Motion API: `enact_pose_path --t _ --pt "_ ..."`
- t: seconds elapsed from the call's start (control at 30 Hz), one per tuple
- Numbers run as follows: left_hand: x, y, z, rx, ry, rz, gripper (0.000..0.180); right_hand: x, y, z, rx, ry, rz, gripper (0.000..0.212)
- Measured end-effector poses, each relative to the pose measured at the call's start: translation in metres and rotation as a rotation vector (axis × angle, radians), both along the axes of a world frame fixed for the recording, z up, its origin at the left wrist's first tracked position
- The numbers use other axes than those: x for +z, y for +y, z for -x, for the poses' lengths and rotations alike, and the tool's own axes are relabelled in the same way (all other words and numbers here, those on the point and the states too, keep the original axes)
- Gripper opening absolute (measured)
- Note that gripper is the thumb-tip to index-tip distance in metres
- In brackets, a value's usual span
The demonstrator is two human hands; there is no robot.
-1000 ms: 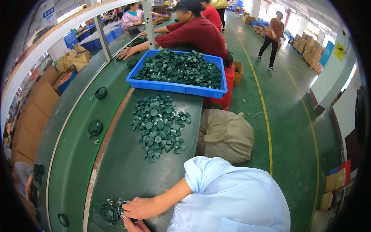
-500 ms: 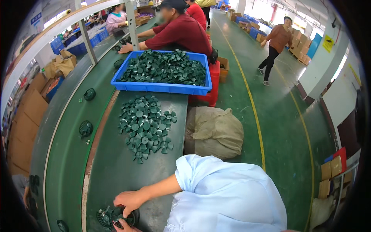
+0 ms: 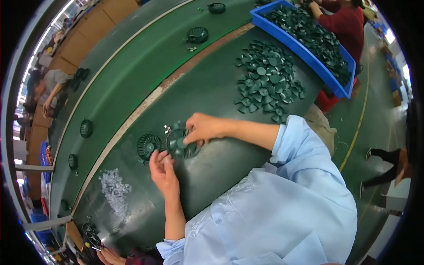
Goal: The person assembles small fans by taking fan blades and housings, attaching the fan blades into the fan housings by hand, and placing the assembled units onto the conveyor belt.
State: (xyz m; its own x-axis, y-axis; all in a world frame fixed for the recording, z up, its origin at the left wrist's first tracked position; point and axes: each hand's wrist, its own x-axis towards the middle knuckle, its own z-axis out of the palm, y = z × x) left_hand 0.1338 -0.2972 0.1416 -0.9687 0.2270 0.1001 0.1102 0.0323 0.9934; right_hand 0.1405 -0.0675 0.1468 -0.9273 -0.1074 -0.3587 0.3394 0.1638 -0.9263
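Note:
On the dark bench in front of me lies a small green fan housing [image 3: 194, 151], a round shell with a fan blade [image 3: 177, 144] inside. Joined to it or right beside it is a slotted round grille [image 3: 148, 145]. My right hand [image 3: 204, 129] grips the shell's right rim, its thumb reaching in over the blade. My left hand [image 3: 164, 173] has bent fingers closed at the near edge where shell and grille meet; its fingertips are partly hidden. Small shiny metal parts [image 3: 167, 129] show at the shell's far edge.
Loose green fan blades [image 3: 267, 79] are heaped farther right, beside a blue tray [image 3: 291, 42] full of them. Small clear pieces [image 3: 115, 192] lie to the left. Several fan housings sit on the green conveyor [image 3: 132, 79]. Another person's hand [image 3: 110, 256] works at the lower left.
My view has swung left and down, bringing both hands, the clear pieces and a neighbour's hand into sight. My right hand stays at the fan housing; the left now shows more fully.

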Motion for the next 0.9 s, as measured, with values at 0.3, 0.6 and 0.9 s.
enact_pose_path --t 0.3,0.6,0.9 --pt "0.017 -0.029 0.027 0.207 0.790 0.805 0.039 0.028 0.126 0.019 -0.442 0.412 -1.221 0.051" --pt "0.011 -0.026 0.013 -0.023 0.567 0.769 0.030 -0.007 0.170 0.005 -0.288 0.337 -1.653 0.016" --pt "0.000 -0.022 0.028 0.176 0.346 0.403 0.023 0.015 0.106 0.062 -0.150 0.607 -1.038 0.040"
